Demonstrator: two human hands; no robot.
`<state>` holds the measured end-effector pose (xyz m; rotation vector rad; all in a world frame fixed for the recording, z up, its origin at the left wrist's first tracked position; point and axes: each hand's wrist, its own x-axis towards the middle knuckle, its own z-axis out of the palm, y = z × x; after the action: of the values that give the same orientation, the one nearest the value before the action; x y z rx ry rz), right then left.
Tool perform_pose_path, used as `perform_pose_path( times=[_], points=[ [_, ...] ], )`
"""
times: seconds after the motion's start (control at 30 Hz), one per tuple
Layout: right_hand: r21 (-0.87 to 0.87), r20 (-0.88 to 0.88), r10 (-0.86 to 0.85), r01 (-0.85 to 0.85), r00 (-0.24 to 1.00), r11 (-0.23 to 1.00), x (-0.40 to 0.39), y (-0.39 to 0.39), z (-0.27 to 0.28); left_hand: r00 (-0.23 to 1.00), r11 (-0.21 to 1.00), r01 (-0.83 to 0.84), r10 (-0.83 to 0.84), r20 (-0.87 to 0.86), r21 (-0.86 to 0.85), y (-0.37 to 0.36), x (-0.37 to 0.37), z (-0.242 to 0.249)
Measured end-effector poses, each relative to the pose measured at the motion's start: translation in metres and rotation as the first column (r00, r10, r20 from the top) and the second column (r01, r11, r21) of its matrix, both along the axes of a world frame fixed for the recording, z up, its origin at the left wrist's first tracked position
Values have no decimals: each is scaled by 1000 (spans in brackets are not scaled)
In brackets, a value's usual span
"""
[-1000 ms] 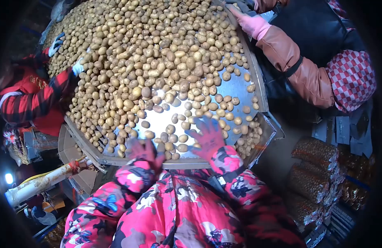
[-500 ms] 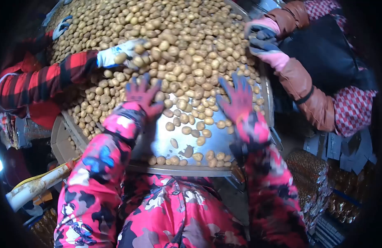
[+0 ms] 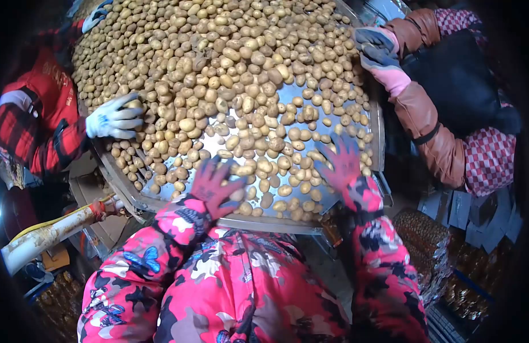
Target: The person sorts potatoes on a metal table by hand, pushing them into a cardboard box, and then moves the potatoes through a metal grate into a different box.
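Note:
Many small potatoes [image 3: 187,68] cover a metal sorting table [image 3: 282,227], heaped at the far side and looser near me. My left hand [image 3: 216,186], in a red glove with dark fingertips, is over the near rim with fingers spread beside some potatoes. In a matching glove, my right hand [image 3: 340,163] rests at the right edge of the loose potatoes, fingers apart. Between my hands lies a cluster of potatoes [image 3: 270,177]. Neither hand grips anything.
At the left, a co-worker's white-gloved hand [image 3: 114,117] touches the heap. Another person's grey-and-pink gloved hands [image 3: 381,54] are at the right rim. A white pipe [image 3: 50,234] sticks out at lower left. Filled net bags [image 3: 421,246] stand at lower right.
Both my hands have drawn back toward me, and potatoes have slid closer to the near rim. Bare metal shows farther up. The left co-worker's hand has pulled back to the left.

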<state>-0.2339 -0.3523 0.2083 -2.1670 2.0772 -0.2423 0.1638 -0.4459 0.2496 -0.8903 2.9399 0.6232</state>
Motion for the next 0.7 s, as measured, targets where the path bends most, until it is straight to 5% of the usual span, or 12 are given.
perform_pose_path(
  times=[0.17, 0.23, 0.3, 0.33, 0.43, 0.47, 0.57, 0.63, 0.7],
  points=[
    [23, -42, -365, 366, 930, 930, 23, 96, -1, 989, 979, -144, 138, -47, -146, 7, 18, -1],
    [-8, 25, -370, 370, 929, 929, 55, 105, 2, 987, 989, -106, 93, -127, -104, 13, -14, 3],
    [-51, 90, -366, 372, 926, 927, 95, 95, 4, 967, 994, 108, -100, -233, 22, 20, -60, 6],
    [12, -14, -247, 248, 969, 969, 109, 87, 11, 971, 991, 136, -137, -194, -15, 23, -74, -1],
    [-3, -78, -296, 297, 952, 955, 79, 102, -29, 980, 976, 118, -145, -137, -185, 7, -63, -15],
    [-61, 28, -421, 422, 907, 905, 61, 108, -32, 978, 982, 38, -74, -197, -183, -4, -43, -22],
    [-115, -135, -586, 575, 799, 810, 29, 116, -18, 986, 919, -166, 164, -38, -359, -28, 39, -23],
    [-83, 20, -465, 465, 885, 881, 38, 92, 5, 923, 855, -324, 380, 64, -405, -29, 97, -40],
    [-49, 45, -348, 350, 936, 935, 58, 60, 10, 913, 863, -330, 395, 104, -383, -19, 121, -40]
  ],
)
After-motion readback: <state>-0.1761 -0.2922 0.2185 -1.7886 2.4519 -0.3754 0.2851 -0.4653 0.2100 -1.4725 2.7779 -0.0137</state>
